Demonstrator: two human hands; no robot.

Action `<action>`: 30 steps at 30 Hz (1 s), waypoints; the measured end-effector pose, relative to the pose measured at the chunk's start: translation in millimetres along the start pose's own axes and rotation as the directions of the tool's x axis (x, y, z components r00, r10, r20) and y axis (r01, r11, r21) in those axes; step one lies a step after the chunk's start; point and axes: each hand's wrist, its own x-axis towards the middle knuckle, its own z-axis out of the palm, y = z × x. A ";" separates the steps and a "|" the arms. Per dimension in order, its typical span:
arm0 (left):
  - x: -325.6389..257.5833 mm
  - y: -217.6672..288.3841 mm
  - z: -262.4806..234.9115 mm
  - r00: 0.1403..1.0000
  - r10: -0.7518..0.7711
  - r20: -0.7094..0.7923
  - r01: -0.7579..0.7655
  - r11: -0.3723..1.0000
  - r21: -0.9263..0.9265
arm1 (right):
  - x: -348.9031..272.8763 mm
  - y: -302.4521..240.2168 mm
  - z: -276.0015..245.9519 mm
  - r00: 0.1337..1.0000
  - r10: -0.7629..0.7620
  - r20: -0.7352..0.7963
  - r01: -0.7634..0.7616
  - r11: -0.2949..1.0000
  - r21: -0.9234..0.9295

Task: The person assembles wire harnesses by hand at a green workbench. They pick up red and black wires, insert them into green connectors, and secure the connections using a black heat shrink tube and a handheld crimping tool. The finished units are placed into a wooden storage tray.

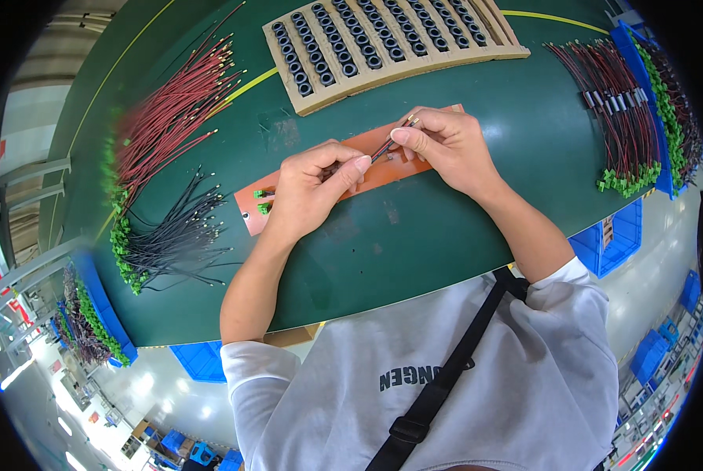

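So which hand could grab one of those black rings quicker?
Probably the right hand: it sits closer to the tray of black rings, though it pinches the thin wires. The left hand is lower.

The bench (414,251) is dark green with a yellow line curving across its far part. An orange mat (249,206) lies on it. At the left lie red wires (171,110) and black wires (175,239), both with bright green connectors. A tan tray (289,78) holds rows of black rings. Blue bins (615,239) stand at the right.
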 end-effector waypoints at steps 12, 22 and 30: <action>-6.5 11.5 0.0 0.902 0.275 -0.333 -0.253 0.961 0.108 | -9.0 -4.1 -10.2 0.975 -0.220 0.017 0.204 0.867 -0.454; -40.1 5.3 -8.4 0.855 0.519 0.003 -0.319 0.521 0.792 | -12.9 -0.4 -17.2 0.973 -0.216 0.085 0.225 0.784 -0.578; -28.1 -6.7 2.7 0.867 0.476 -0.147 -0.253 0.674 0.694 | -13.7 2.8 -8.0 0.946 -0.306 0.104 0.297 0.694 -0.656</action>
